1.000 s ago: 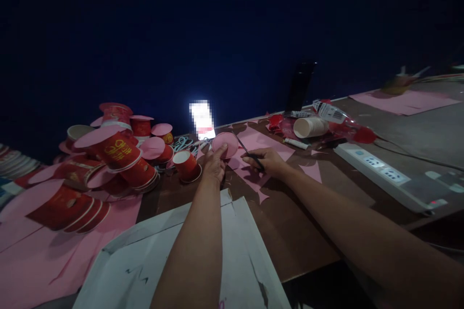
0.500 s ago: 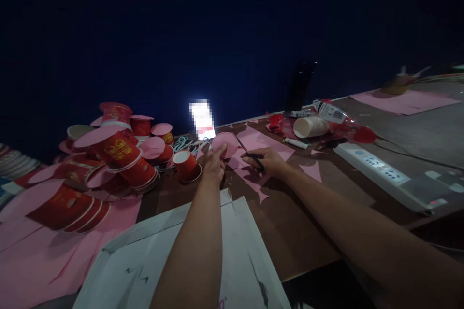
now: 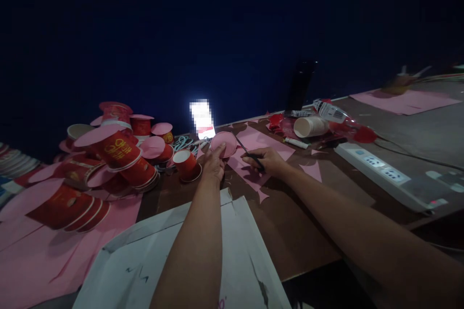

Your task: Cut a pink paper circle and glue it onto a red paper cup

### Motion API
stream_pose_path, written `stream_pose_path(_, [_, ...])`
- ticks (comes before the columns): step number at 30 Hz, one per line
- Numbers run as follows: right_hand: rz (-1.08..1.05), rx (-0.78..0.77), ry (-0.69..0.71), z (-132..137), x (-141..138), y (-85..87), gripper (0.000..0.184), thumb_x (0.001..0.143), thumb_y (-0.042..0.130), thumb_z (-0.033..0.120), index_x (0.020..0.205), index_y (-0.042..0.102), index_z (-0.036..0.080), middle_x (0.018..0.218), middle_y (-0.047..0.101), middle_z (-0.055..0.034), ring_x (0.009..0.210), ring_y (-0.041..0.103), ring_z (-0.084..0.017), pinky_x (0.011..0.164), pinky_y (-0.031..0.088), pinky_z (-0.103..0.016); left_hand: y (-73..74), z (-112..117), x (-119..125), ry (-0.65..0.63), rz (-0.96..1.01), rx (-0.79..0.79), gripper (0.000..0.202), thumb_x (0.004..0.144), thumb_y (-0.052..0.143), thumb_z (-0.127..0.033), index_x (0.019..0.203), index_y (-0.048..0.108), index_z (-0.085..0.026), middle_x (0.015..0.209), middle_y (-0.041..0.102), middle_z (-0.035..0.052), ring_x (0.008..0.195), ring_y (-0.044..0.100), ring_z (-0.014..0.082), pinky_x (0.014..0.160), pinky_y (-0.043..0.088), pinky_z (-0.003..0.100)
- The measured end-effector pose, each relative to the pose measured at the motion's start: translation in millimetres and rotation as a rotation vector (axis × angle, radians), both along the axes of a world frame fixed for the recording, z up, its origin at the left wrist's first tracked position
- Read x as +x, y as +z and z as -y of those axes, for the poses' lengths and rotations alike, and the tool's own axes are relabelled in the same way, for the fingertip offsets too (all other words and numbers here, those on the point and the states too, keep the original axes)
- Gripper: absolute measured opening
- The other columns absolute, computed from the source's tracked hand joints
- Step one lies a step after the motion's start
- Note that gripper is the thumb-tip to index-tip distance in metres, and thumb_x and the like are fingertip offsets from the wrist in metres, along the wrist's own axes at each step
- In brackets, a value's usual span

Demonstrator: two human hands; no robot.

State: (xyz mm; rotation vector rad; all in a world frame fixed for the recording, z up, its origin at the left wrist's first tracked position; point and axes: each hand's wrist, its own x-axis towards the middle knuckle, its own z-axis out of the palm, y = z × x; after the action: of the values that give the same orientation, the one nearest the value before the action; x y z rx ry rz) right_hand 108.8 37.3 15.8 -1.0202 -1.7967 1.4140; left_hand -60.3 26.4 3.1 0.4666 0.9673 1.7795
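Pinched in my left hand (image 3: 215,161) is a round pink paper disc (image 3: 225,141), held up above the tabletop. My right hand (image 3: 266,160) is closed around the dark handles of a pair of scissors (image 3: 258,161); their blades point up and left, close by the disc's right edge. Beneath both hands lie a pink paper sheet (image 3: 273,142) and pink offcuts (image 3: 264,197). Just left of my left hand a red paper cup (image 3: 186,163) stands with its white inside facing up.
Red cups topped with pink discs (image 3: 121,149) crowd the left side. A lit phone screen (image 3: 203,118) glows at the back. To the right are stacked paper cups (image 3: 311,127), a white tube (image 3: 296,143) and a power strip (image 3: 380,174). A white board (image 3: 163,251) lies in front.
The pink disc has shifted very slightly left and turned a little in my left hand. My right hand with the scissors stays almost still.
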Motion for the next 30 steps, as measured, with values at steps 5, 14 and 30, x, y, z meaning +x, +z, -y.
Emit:
stream_pose_path(5, [-0.005,-0.002,0.012,-0.7,0.8,-1.1,0.044,0.066,0.07,0.043,0.096,0.071,0.012,0.052,0.054,0.003,0.042,0.046,-0.007,0.038,0.035,-0.018,0.9,0.3,-0.2,0.014,0.0,-0.017,0.03,0.057,0.073,-0.017,0.084,0.061,-0.019,0.078,0.066,-0.0017,0.066,0.061,0.0106,0.061,0.046,0.023])
stream_pose_path(14, [-0.033,-0.014,0.023,-0.7,0.9,-2.6,0.046,0.066,0.07,0.043,0.099,0.07,0.01,0.054,0.057,0.0008,0.044,0.049,-0.007,0.039,0.035,-0.017,1.6,0.8,-0.7,0.018,-0.012,-0.021,0.034,0.057,0.074,-0.019,0.089,0.06,-0.019,0.078,0.066,-0.0013,0.065,0.062,0.0112,0.06,0.047,0.023])
stream_pose_path(30, [-0.05,-0.045,0.008,0.2,0.6,-1.8,0.045,0.064,0.071,0.045,0.094,0.07,0.012,0.053,0.055,0.0028,0.044,0.048,-0.007,0.039,0.036,-0.017,-1.8,-0.4,0.0,-0.014,-0.044,0.03,0.033,0.055,0.077,-0.021,0.083,0.061,-0.016,0.076,0.067,0.0009,0.069,0.063,0.0126,0.066,0.05,0.025])
